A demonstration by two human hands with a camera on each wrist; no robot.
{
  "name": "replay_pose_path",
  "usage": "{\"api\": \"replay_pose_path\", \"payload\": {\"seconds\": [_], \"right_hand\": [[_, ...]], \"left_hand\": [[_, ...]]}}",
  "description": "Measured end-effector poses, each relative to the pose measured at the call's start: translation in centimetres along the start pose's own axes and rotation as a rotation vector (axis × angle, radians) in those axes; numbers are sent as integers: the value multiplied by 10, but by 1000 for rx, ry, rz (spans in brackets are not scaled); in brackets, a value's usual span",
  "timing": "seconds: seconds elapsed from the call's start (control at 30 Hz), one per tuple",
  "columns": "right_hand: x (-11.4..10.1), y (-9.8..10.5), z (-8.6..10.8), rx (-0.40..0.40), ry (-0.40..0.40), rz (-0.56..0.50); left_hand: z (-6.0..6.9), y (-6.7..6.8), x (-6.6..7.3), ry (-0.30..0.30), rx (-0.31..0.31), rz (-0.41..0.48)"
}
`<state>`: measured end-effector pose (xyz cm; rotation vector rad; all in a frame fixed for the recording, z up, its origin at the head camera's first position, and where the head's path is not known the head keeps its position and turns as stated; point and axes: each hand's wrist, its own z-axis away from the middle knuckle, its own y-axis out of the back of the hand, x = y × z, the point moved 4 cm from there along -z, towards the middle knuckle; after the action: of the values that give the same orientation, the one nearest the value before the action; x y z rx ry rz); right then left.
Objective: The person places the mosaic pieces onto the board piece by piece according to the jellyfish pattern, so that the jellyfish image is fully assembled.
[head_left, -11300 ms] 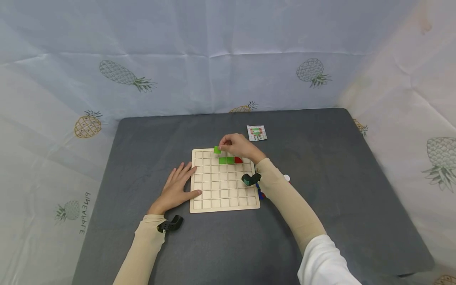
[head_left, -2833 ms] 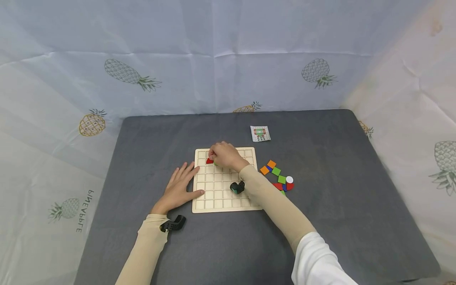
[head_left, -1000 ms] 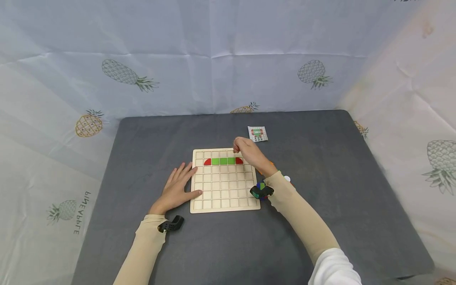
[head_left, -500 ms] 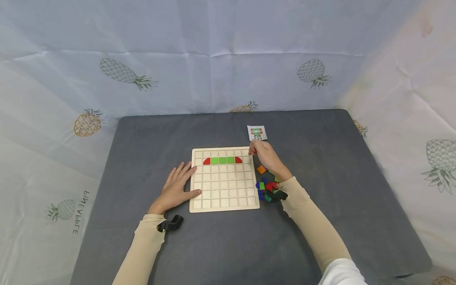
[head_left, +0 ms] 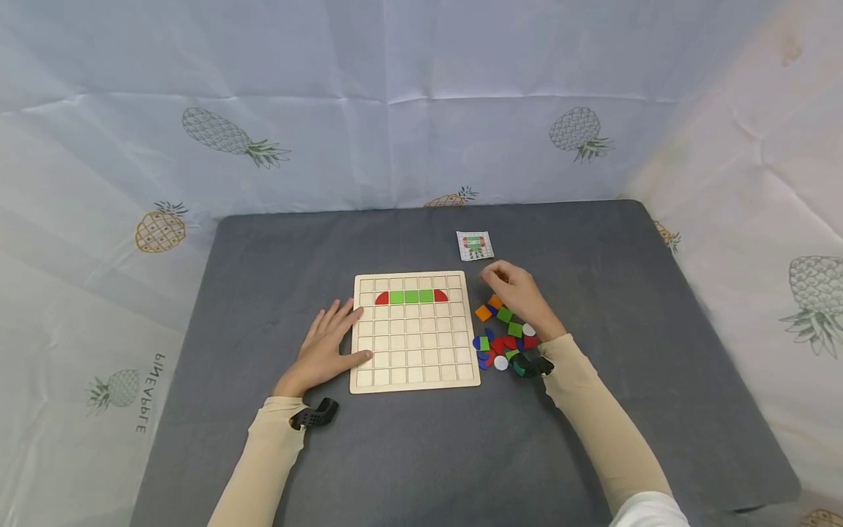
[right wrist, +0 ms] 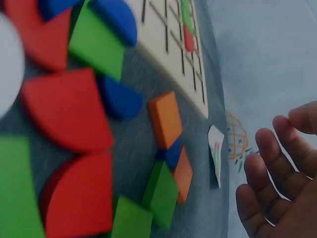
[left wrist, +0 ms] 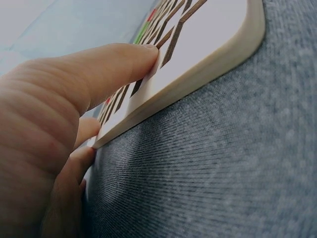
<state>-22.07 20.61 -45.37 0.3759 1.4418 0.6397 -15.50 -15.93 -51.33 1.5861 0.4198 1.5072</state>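
A pale wooden grid board (head_left: 415, 333) lies on the dark table. Near its far edge runs a row of three green square tiles (head_left: 411, 296), with a red quarter-round tile (head_left: 382, 298) at the left end and another red quarter-round tile (head_left: 440, 296) at the right. My left hand (head_left: 326, 342) rests at the board's left edge, fingers straight, thumb (left wrist: 119, 64) on the frame. Right of the board, my right hand (head_left: 516, 289) hovers beyond the loose tiles, fingers loosely bent and nothing between them. An orange square tile (right wrist: 166, 119) lies nearby.
Loose tiles, green (head_left: 504, 315), red (right wrist: 69, 109), blue (right wrist: 119, 96) and white round (head_left: 501, 363), are scattered along the board's right side. A small pattern card (head_left: 475, 246) lies behind the board. A pineapple-print cloth (head_left: 421, 146) hangs behind the table.
Since the oldest frame, a third green tile and the left red quarter-round tile joined the row. My right hand has moved right, off the board to the loose tiles; my left hand stayed.
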Motion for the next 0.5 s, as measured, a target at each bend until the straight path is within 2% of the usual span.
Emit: {"api": "replay_pose_path", "payload": {"seconds": [0.17,0.37,0.5], "right_hand": [[12,6,4,17,-14,116],[24,6,8,-19,-38,196],[32,4,10,-21,-47,315]], "left_hand": [[1,0,0,-2,-4,3],[0,0,0,-3,-3,-3],[0,0,1,-1,-8,-3]]}}
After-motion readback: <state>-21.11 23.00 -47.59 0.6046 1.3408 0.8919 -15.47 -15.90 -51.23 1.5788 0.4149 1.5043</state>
